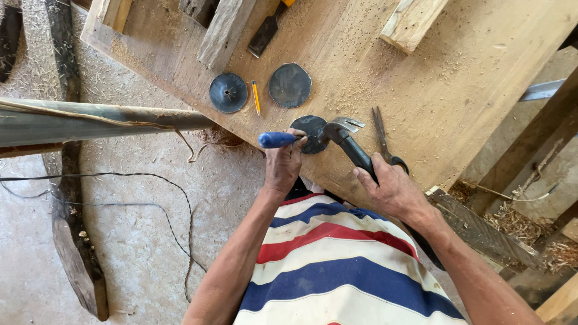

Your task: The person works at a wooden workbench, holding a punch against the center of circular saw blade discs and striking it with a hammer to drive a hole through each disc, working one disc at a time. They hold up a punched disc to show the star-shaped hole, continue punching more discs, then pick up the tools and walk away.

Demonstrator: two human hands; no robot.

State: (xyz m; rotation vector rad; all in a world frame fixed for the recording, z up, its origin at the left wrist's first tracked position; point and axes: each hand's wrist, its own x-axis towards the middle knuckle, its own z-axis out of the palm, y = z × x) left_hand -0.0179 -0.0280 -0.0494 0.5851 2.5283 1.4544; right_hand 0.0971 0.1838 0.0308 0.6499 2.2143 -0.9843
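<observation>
left hand [283, 165]: fist closed on blue-handled tool [278, 139], tip on dark metal disc [310, 132]
right hand [391, 191]: wrapped round claw hammer [349, 141]
disc: round, at bench edge
bench [445, 90]: rough plank, sawdust
floor [132, 241]: concrete, shavings

Sawdusty plank bench [457, 78] — metal discs [289, 85], pencil [256, 97], scissors [383, 137]

Tool in my left hand [283, 165]: blue handle [276, 139], smooth plastic, slight gloss.
Hammer [349, 141] in my right hand [394, 191]: dark matt grip, bare grey metal claw.
Disc [310, 129] under it: dark sheet metal, dull (edges uneven).
Workbench [433, 90]: raw wood, rough, dusted with sawdust.
Scissors [382, 138]: dark, worn metal.
Pencil [256, 97]: yellow painted wood.
My shirt [337, 271]: striped soft cloth.
</observation>
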